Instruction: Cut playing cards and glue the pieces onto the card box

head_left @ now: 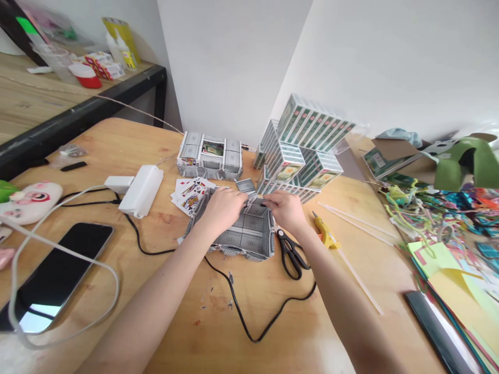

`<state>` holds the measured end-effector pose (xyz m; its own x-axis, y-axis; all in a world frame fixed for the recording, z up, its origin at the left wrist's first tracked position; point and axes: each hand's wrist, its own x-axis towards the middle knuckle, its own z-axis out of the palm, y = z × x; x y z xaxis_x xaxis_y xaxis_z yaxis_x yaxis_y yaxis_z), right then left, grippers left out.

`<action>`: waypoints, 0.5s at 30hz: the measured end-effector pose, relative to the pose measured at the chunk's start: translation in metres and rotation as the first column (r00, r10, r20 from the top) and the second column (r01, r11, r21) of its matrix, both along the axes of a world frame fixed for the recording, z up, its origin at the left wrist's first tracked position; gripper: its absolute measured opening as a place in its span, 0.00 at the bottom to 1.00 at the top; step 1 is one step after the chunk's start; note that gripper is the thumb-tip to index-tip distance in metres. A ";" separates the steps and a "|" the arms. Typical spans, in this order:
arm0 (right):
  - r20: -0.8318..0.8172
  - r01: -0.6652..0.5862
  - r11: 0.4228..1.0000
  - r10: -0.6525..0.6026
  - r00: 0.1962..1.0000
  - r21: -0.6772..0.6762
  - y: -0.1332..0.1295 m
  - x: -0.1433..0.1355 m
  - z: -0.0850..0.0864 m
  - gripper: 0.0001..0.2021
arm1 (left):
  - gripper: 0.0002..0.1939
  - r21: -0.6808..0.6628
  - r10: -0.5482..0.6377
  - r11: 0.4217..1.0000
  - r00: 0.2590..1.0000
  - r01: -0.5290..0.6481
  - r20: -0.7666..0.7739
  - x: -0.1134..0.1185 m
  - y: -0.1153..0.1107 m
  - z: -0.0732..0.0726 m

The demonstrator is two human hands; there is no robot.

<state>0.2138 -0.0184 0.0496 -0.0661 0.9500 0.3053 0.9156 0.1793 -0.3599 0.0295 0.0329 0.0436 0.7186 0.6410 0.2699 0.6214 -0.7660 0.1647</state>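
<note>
An open box [244,231] made of grey patterned playing cards stands in front of me. My left hand [226,208] reaches over its far left side, fingers closed at the far wall. My right hand [286,209] pinches the far wall near the right corner. Between the hands a grey-backed card [245,186] rises above the far rim; the fingertips partly hide how it is attached. Loose playing cards [191,195] lie face up to the left of the box. Black-handled scissors [290,253] rest at its right, with a yellow glue gun [325,232] beyond them.
Behind stand a finished-looking card box [210,156] and stacked card packs [300,150]. At left are a white power block [142,190], a phone [58,275] and cables. Clear glue sticks [360,283] lie at right, near papers [460,306] and coloured scraps. A black cord [255,340] loops in front.
</note>
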 end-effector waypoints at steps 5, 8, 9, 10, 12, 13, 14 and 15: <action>0.165 -0.022 0.998 0.030 0.986 -0.052 -0.001 -0.005 0.009 0.13 | 0.06 0.003 0.010 1.000 1.000 -0.010 -0.002 -0.001 0.000 0.001; 0.228 -0.029 0.997 0.043 0.973 -0.067 -0.001 -0.006 0.013 0.14 | 0.05 0.018 0.016 1.000 1.000 -0.016 -0.004 0.000 0.000 0.000; 0.237 -0.032 0.997 0.047 0.970 -0.069 -0.001 -0.006 0.013 0.14 | 0.05 0.020 0.019 1.000 1.000 -0.019 -0.003 0.000 0.000 -0.001; 0.233 -0.034 0.997 0.048 0.971 -0.066 -0.001 -0.005 0.012 0.14 | 0.05 0.021 0.021 1.000 1.000 -0.021 -0.002 0.000 0.000 -0.001; 0.181 -0.034 0.998 0.042 0.983 -0.047 0.000 -0.001 0.008 0.12 | 0.05 0.017 0.021 1.000 1.000 -0.021 -0.001 0.000 0.000 -0.001; 0.141 -0.027 0.999 0.031 0.990 -0.032 0.000 0.001 0.005 0.12 | 0.05 0.014 0.020 1.000 1.000 -0.020 -0.002 0.000 0.000 -0.001; 0.100 -0.015 1.000 0.017 0.995 -0.018 0.000 0.003 0.002 0.11 | 0.05 0.012 0.017 1.000 1.000 -0.017 -0.004 0.000 0.000 -0.001; 0.063 -0.001 1.000 0.001 0.998 -0.006 0.001 0.005 0.000 0.11 | 0.05 0.010 0.015 1.000 1.000 -0.014 -0.006 0.000 0.000 -0.001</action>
<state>0.2184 -0.0176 0.0492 -0.0861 0.9516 0.2950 0.9364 0.1784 -0.3021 0.0293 0.0330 0.0429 0.7108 0.6487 0.2718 0.6334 -0.7584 0.1537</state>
